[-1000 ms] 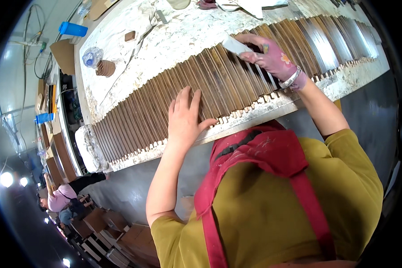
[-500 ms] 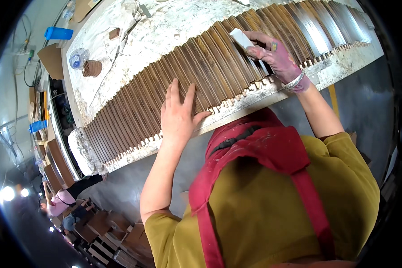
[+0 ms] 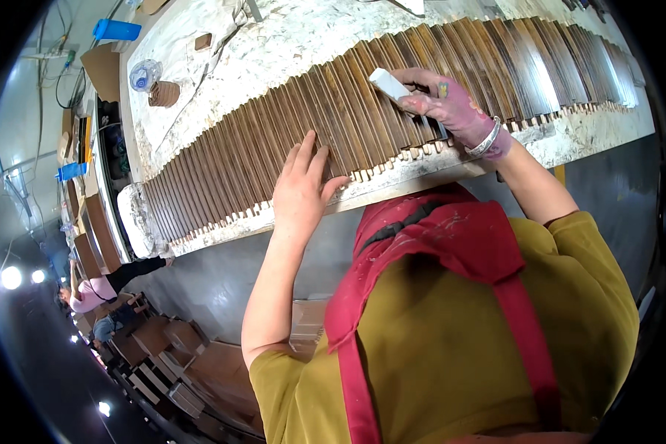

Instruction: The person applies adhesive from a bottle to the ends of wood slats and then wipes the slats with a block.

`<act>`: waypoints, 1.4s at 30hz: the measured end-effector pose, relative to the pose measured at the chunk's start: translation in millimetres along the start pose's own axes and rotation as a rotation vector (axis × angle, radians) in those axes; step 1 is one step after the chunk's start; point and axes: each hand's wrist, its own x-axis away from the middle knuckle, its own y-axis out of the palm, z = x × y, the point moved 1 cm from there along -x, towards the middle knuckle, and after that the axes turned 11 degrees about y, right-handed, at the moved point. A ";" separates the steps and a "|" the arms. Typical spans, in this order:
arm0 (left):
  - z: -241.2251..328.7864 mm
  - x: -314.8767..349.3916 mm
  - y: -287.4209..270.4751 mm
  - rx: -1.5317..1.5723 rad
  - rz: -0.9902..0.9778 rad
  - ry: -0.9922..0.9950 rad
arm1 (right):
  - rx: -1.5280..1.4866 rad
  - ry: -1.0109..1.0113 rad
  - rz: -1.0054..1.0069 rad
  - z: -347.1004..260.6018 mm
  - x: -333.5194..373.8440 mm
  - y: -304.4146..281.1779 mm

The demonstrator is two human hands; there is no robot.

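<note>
Head view: we find the two hands apart over a row of dark brown, narrow wooden strips (image 3: 251, 144), laid side by side along a long white, paint-flecked table (image 3: 288, 55). The strips' pale ends jut toward the wearer along the near edge.

Bare left hand (image 3: 301, 185): palm down, fingers spread, fingertips on the strips, grasping nothing. Right hand (image 3: 451, 109), in a pink, flower-patterned glove: thumb and fingers clamped on a white rectangular block (image 3: 387, 83), held at the strips, right of the left hand.

Containers: left on the table we note a clear plastic bottle (image 3: 145, 74) with a blue patch; from this angle we cannot tell whether it holds anything. Just beside it, a brown ribbed cylinder (image 3: 163, 94). Beyond, at the table's edge, a blue plastic cylinder (image 3: 117, 29), its inside hidden from us. Farther along the cloth side, a small brown block (image 3: 203, 41).
</note>
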 end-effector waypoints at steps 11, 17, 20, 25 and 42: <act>8.1 8.1 11.4 0.028 0.025 -0.146 | 0.040 -0.040 -0.003 -2.6 0.4 0.3; 11.7 28.7 33.6 -0.194 -0.021 -0.074 | 0.277 -0.151 -0.023 -13.7 -12.9 -6.9; 29.0 19.0 30.4 -0.057 0.100 -0.076 | 0.244 -0.147 -0.075 -28.4 -34.2 -5.6; 20.5 13.7 48.9 0.014 0.143 -0.059 | 0.342 -0.212 -0.071 -33.0 -55.2 6.3; -50.9 70.2 -8.7 0.133 0.248 -0.299 | 0.368 -0.126 -0.270 -38.5 -64.7 30.3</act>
